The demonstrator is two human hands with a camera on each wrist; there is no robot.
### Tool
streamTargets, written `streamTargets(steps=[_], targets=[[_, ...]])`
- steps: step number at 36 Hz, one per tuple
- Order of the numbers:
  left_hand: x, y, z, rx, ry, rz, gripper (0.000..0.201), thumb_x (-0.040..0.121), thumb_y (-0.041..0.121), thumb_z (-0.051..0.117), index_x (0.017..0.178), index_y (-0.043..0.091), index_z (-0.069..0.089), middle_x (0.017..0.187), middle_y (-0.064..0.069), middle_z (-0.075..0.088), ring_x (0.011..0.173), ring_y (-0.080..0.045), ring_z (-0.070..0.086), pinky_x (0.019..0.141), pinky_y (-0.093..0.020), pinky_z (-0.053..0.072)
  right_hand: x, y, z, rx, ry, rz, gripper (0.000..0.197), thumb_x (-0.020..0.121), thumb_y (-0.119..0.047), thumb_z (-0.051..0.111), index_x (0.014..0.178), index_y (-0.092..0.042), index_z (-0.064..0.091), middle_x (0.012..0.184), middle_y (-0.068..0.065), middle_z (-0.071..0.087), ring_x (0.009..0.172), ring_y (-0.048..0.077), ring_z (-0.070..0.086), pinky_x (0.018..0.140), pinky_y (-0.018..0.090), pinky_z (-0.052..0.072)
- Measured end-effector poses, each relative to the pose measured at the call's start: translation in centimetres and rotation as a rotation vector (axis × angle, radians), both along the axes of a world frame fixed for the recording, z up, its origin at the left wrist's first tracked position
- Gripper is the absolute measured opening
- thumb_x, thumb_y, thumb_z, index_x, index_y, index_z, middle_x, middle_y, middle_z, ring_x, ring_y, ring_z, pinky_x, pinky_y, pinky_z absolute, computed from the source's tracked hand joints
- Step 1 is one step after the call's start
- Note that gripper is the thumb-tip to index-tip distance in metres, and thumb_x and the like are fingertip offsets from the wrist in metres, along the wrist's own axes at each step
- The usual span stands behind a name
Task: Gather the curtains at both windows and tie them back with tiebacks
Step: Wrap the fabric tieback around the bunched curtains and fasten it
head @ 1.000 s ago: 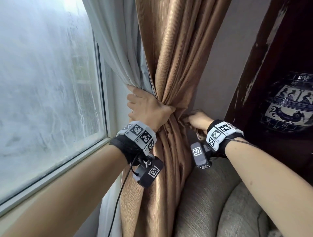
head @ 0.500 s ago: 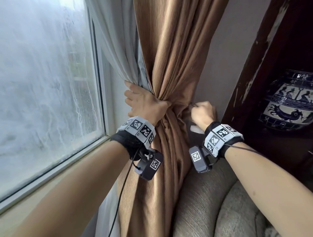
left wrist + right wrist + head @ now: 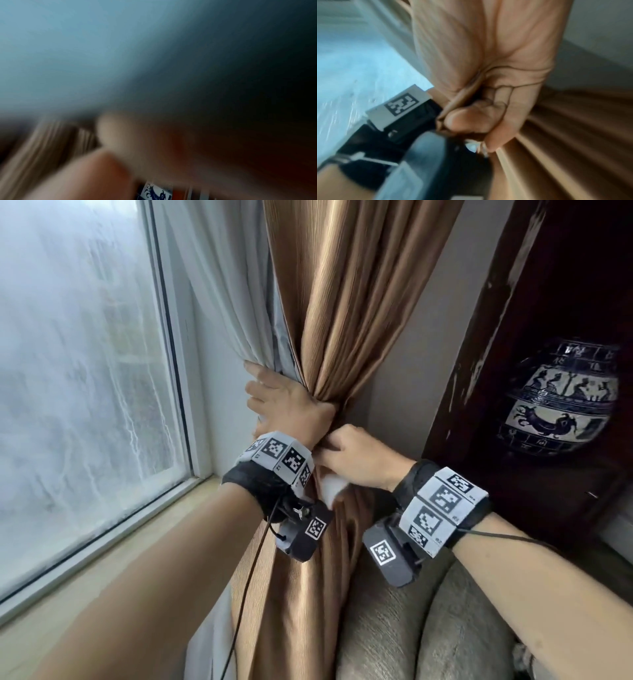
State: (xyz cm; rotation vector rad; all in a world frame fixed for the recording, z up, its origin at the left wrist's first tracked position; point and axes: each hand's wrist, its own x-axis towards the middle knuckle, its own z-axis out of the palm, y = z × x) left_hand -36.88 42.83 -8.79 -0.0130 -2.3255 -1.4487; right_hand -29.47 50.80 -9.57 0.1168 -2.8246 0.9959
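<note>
A brown curtain (image 3: 346, 302) and a pale grey lining curtain (image 3: 233, 302) hang gathered to the right of the window. My left hand (image 3: 291, 409) grips the bunch at its narrowest point, fingers curled round the window side. Just below its thumb, my right hand (image 3: 346, 453) pinches a thin brown tieback strip (image 3: 462, 104) between thumb and fingers; the right hand (image 3: 471, 119) shows this closely. A white tab (image 3: 330, 489) pokes out under that hand. Band lines cross the gathered curtain (image 3: 513, 67) above the fingers. The left wrist view is blurred.
The frosted window (image 3: 85, 371) and its sill (image 3: 102, 559) fill the left. A dark wooden cabinet (image 3: 513, 320) with a blue-and-white vase (image 3: 561, 402) stands close on the right. A grey upholstered seat (image 3: 411, 628) lies below my right arm.
My right hand has come from behind the curtain's right side round to the front, up against my left wrist. The left hand has kept its grip on the bunch.
</note>
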Motion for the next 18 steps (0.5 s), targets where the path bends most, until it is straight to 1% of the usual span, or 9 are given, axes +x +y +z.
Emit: streamTargets(steps=[3, 6, 7, 9, 11, 12, 13, 15, 18], targets=[[0.5, -0.6, 0.5, -0.032, -0.018, -0.058, 0.14, 0.057, 0.041, 0.086, 0.151, -0.001, -0.01, 0.143, -0.02, 0.023, 0.132, -0.037, 0.027, 0.108, -0.049, 0.032, -0.3, -1.6, -0.9, -0.322, -0.128, 0.074, 0.029, 0.097, -0.012, 0.054, 0.07, -0.006, 0.06, 0.05, 0.002, 0.063, 0.037, 0.012, 0.056, 0.038, 0.02, 0.046], [0.6, -2.7, 1.2, 0.001, -0.119, -0.21, 0.143, 0.053, 0.042, 0.09, 0.152, 0.005, -0.007, 0.148, -0.017, 0.022, 0.138, -0.035, 0.024, 0.115, -0.044, 0.028, -1.0, -2.2, -1.6, -0.383, -0.13, 0.04, 0.027, 0.099, -0.015, 0.054, 0.073, -0.007, 0.054, 0.05, 0.006, 0.058, 0.031, 0.008, 0.053, 0.032, 0.019, 0.045], [0.3, -3.9, 1.3, 0.053, -0.162, -0.295, 0.137, 0.05, 0.035, 0.089, 0.151, 0.009, 0.0, 0.145, -0.016, 0.027, 0.137, -0.036, 0.029, 0.112, -0.046, 0.033, -1.2, -2.2, -1.8, -0.361, -0.114, 0.023, 0.028, 0.098, -0.016, 0.055, 0.072, -0.007, 0.054, 0.052, 0.008, 0.057, 0.031, 0.007, 0.053, 0.033, 0.019, 0.045], [-0.1, -6.6, 1.0, 0.175, -0.222, -0.449, 0.104, 0.049, 0.016, 0.076, 0.136, 0.015, 0.02, 0.127, -0.011, 0.04, 0.124, -0.037, 0.044, 0.091, -0.051, 0.05, -1.5, -2.1, -2.0, -0.342, -0.093, -0.016, 0.03, 0.096, -0.015, 0.058, 0.068, -0.007, 0.054, 0.05, 0.008, 0.055, 0.03, 0.008, 0.052, 0.032, 0.019, 0.045], [-0.5, -8.9, 0.4, 0.25, -0.246, -0.582, 0.076, 0.066, -0.009, 0.062, 0.122, 0.02, 0.02, 0.111, -0.007, 0.042, 0.113, -0.034, 0.052, 0.075, -0.048, 0.058, -1.6, -1.9, -2.1, -0.336, -0.091, -0.04, 0.031, 0.096, -0.014, 0.059, 0.067, -0.003, 0.053, 0.041, 0.005, 0.055, 0.027, 0.008, 0.05, 0.03, 0.018, 0.042], [-0.8, -9.7, 0.0, 0.253, -0.244, -0.619, 0.077, 0.071, -0.019, 0.056, 0.125, 0.021, 0.018, 0.111, -0.007, 0.042, 0.111, -0.032, 0.053, 0.071, -0.042, 0.059, -1.6, -1.8, -2.1, -0.329, -0.09, -0.05, 0.032, 0.096, -0.013, 0.059, 0.067, -0.001, 0.053, 0.036, 0.001, 0.053, 0.026, 0.007, 0.049, 0.029, 0.017, 0.04], [-1.2, -10.3, -0.3, 0.246, -0.245, -0.638, 0.086, 0.073, -0.024, 0.055, 0.134, 0.023, 0.015, 0.116, -0.009, 0.041, 0.113, -0.032, 0.052, 0.074, -0.038, 0.059, -1.7, -1.7, -2.1, -0.324, -0.086, -0.061, 0.031, 0.096, -0.012, 0.058, 0.068, 0.001, 0.053, 0.033, -0.001, 0.052, 0.025, 0.007, 0.049, 0.028, 0.017, 0.038], [-1.9, -11.1, -1.3, 0.232, -0.266, -0.641, 0.104, 0.07, -0.02, 0.07, 0.144, 0.024, 0.012, 0.129, -0.014, 0.038, 0.12, -0.033, 0.05, 0.089, -0.04, 0.055, -1.7, -1.7, -2.2, -0.317, -0.067, -0.081, 0.028, 0.095, -0.011, 0.058, 0.071, 0.004, 0.054, 0.032, -0.001, 0.051, 0.025, 0.008, 0.048, 0.028, 0.017, 0.037], [-2.9, -11.2, -2.4, 0.21, -0.355, -0.695, 0.084, 0.057, -0.003, 0.084, 0.124, 0.014, 0.038, 0.136, -0.017, 0.045, 0.117, -0.033, 0.056, 0.092, -0.041, 0.054, -1.6, -1.6, -2.3, -0.302, -0.042, -0.123, 0.027, 0.092, -0.011, 0.061, 0.068, 0.002, 0.056, 0.034, 0.0, 0.052, 0.026, 0.009, 0.049, 0.028, 0.018, 0.038]])
